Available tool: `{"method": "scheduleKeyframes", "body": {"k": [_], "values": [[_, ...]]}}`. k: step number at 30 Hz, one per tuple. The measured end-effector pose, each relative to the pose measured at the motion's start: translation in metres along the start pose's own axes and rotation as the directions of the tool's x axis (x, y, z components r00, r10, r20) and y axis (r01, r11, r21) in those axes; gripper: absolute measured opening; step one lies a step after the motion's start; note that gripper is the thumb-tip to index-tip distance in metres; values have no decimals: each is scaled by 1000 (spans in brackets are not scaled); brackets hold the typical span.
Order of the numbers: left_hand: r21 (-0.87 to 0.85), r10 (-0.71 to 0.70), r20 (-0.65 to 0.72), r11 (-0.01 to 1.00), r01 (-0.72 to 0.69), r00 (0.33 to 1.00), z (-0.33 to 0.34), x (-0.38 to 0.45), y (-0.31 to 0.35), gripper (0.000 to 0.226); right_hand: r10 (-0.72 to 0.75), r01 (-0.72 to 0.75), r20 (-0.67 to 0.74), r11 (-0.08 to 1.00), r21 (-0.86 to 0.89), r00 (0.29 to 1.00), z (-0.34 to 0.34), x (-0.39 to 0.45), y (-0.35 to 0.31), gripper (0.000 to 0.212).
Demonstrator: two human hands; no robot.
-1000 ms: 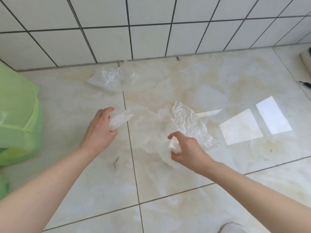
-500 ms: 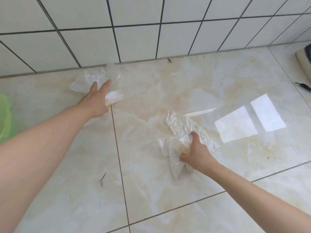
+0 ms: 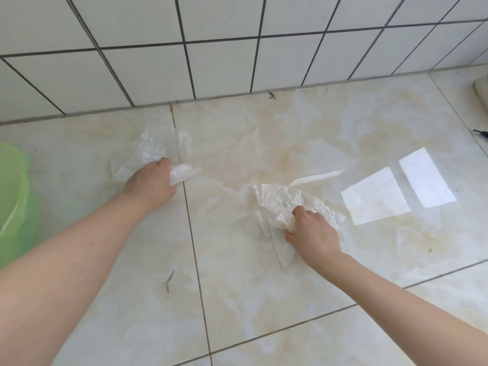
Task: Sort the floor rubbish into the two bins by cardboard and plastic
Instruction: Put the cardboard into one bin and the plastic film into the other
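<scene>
Reaching forward and down, both bare arms stretch over the pale marbled floor (image 3: 237,299). The left hand (image 3: 150,182) is low on the floor near the wall, with its fingers curled around a white crumpled plastic wad (image 3: 182,173) that sticks out on its right side. The same hand also lies on the near edge of a thin clear plastic sheet (image 3: 161,147), which is spread flat on the floor toward the tiled wall (image 3: 224,64); I cannot tell if the fingers pinch this sheet too. The right hand (image 3: 313,229) is well apart from the left one, more to the middle of the floor. Its fingers are closed tightly on a wrinkled whitish plastic bag (image 3: 280,200), and loose parts of the bag spread out on the floor above and below the hand. A narrow pale strip (image 3: 317,177) lies just beyond this bag. At the left edge a green bin (image 3: 13,196) with a green liner is partly in view. A small dark twig (image 3: 169,280) lies on the floor between the two forearms. Bright window reflections (image 3: 396,188) show on the tiles at the right.
</scene>
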State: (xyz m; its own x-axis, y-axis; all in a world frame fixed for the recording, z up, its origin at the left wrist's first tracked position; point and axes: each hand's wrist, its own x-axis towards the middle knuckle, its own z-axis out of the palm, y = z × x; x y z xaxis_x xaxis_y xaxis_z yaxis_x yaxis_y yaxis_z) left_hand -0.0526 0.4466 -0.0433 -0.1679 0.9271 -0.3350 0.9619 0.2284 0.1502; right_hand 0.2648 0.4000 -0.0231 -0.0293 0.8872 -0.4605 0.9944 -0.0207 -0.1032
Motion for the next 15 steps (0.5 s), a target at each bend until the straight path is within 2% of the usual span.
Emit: {"method": "scheduleKeyframes", "body": {"k": [4,10,15], "values": [[22,68,-36,997,-68,997,3,-19,-6,21,-65,55,-65,987,-148,996,2,9,-1,25],[66,141,15,988,-142,990,12,-60,-28,26,-160,147,-61,973,-180,985,7,15,1,37],[-56,111,-17,992,-112,994,14,-104,-43,29,-222,201,-88,959,-199,971,13,4,-7,29]]}}
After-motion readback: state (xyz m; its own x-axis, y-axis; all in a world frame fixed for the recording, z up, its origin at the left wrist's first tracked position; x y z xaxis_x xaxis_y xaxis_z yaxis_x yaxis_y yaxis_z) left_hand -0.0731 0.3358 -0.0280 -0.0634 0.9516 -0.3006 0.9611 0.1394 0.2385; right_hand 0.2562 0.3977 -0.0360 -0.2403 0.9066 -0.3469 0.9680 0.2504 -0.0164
